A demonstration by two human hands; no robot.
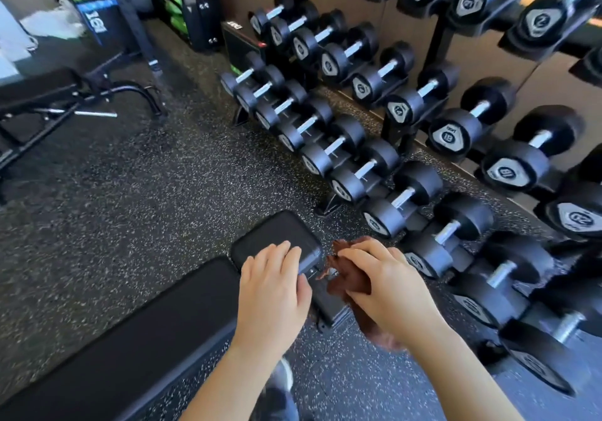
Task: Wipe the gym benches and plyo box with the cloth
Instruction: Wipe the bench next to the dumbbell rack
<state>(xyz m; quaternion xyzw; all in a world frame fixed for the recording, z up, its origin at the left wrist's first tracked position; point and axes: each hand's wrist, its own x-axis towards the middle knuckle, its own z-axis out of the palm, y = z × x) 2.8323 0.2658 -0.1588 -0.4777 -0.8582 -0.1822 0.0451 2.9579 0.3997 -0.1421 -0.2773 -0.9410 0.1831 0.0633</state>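
**Side of the seat pad, near bench.** The long back pad point(146, 332) lies at 7 o'clock. At centre the left hand point(273, 287) rests flat on the small seat pad point(270, 231), fingers nearly straight and close together. At its 3 o'clock the right hand point(391, 287) curls its fingers round a bunched brown cloth point(351, 280), pressed to the pad's right edge. The step is best done by bracing the pad, spreading the cloth and following the seam. The dumbbell rack point(325, 146) spans 12 to 3 o'clock. A second bench point(39, 91) lies at 10 o'clock and the plyo box point(97, 13) at 11 o'clock.
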